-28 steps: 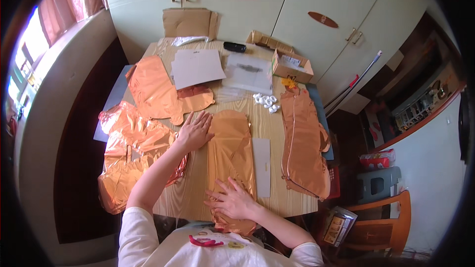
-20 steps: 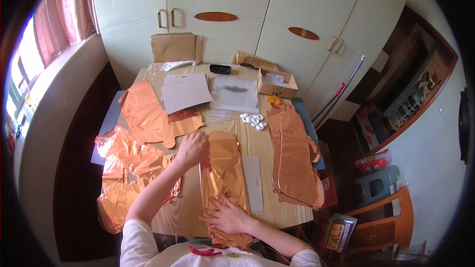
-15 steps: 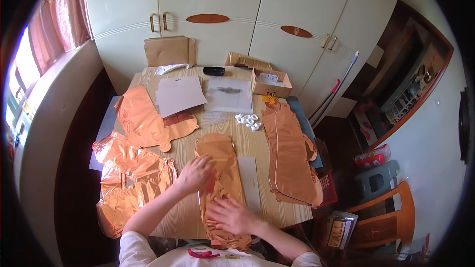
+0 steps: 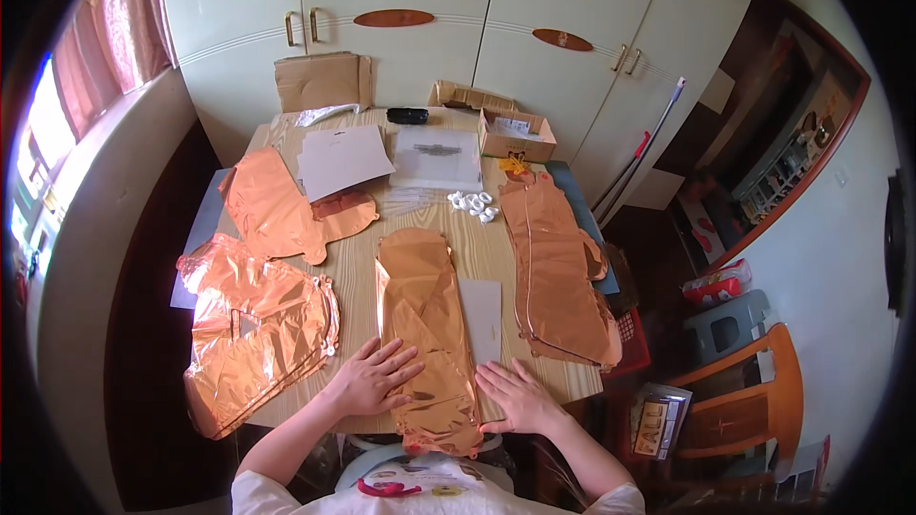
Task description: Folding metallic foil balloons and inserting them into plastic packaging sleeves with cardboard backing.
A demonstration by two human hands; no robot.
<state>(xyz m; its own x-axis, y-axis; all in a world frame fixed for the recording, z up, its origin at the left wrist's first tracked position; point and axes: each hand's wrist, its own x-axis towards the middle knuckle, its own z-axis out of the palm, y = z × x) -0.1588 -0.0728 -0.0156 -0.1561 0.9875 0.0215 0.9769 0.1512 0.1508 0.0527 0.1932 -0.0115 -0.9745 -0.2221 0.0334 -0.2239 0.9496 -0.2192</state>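
A flat copper-coloured foil balloon (image 4: 427,324) lies lengthwise on the table in front of me, creased toward its near end. My left hand (image 4: 375,380) rests flat over its left edge, fingers spread. On the other side, my right hand (image 4: 518,399) lies with fingers apart at the balloon's right edge, its fingertips by the near end of a pale card (image 4: 481,319). That card is partly tucked beside or under the foil. Neither hand grips anything.
More copper foil balloons lie at the far left (image 4: 262,200), near left (image 4: 258,334) and right (image 4: 558,277). Further back are white cards (image 4: 343,162), a clear plastic bag (image 4: 436,160), white ribbon rolls (image 4: 472,205), a black object (image 4: 407,115) and an open box (image 4: 517,136).
My left hand has come down from above the foil to its left edge. My right hand has slid off the foil's middle to its right side. The balloon looks flatter.
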